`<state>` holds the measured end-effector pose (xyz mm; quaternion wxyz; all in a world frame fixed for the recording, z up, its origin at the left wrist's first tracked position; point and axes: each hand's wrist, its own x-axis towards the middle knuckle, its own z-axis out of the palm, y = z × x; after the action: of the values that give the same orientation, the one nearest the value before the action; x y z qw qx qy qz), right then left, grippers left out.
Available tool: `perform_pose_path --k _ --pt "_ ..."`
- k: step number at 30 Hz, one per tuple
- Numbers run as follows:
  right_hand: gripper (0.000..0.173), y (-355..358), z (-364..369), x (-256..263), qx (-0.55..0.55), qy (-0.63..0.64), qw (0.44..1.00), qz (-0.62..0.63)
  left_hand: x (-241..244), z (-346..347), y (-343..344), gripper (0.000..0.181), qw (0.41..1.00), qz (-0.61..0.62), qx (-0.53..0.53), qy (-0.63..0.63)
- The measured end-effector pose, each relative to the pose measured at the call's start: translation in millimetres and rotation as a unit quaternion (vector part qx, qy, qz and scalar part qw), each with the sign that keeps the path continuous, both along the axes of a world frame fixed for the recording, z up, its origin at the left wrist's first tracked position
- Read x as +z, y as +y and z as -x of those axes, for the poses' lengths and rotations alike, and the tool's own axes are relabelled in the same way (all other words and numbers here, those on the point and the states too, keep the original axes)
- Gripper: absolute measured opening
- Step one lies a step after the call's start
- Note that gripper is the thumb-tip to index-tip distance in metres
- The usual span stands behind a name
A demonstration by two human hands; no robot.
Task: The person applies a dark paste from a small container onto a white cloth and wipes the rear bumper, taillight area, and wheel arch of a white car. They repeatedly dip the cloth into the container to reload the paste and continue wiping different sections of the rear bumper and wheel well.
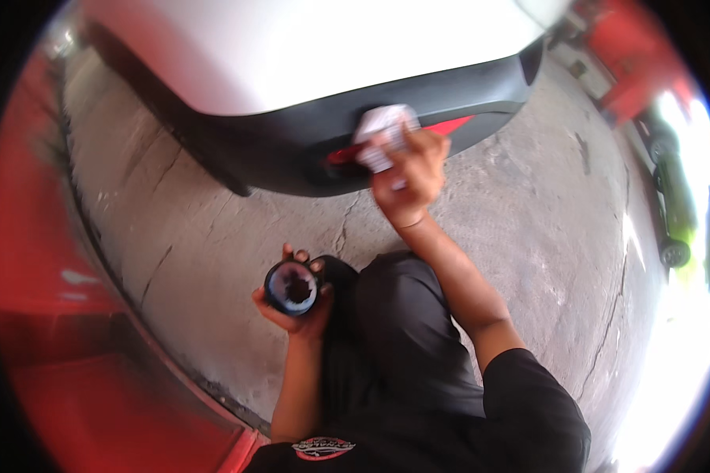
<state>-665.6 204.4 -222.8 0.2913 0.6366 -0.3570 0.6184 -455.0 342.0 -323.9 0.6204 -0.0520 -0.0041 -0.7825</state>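
Note:
My right hand (413, 165) presses a folded pale cloth (387, 127) against the black lower bumper (284, 145) of a white car. Beside and partly behind the cloth is a red reflector (449, 126) set in the bumper. The cloth and fingers are blurred. My left hand (296, 319) holds a small round open container (278, 284) near my knees, its mouth facing up. A dark patch lies inside it, with a pale rim around; what the substance is, I cannot tell.
The car's white body (307, 53) curves over the bumper. Cracked concrete floor (526, 236) lies below. A red painted structure with a raised edge (154, 355) runs along the left. Farther off at the right stands a green vehicle (679, 201).

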Motion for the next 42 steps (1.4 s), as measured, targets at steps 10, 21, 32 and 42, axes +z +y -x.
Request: perform_pose_path --k 10,21,32,42 --pt "0.030 -11.1 11.0 6.9 0.039 0.028 0.999 -0.006 7.0 2.8 -0.6 0.079 0.997 0.048 0.052 -0.033" --pt "0.027 -20.7 -0.9 23.7 0.060 0.275 0.960 -0.006 18.3 2.8 0.4 0.078 0.993 -0.009 0.086 -0.078" --pt "0.039 -23.8 1.8 0.0 0.099 0.273 0.956 -0.040 16.4 4.7 2.4 0.075 0.994 0.019 0.070 -0.079" --pt "0.038 -21.4 6.6 1.4 0.098 0.293 0.950 -0.040 13.7 5.6 0.5 0.075 0.994 0.029 0.087 -0.066"
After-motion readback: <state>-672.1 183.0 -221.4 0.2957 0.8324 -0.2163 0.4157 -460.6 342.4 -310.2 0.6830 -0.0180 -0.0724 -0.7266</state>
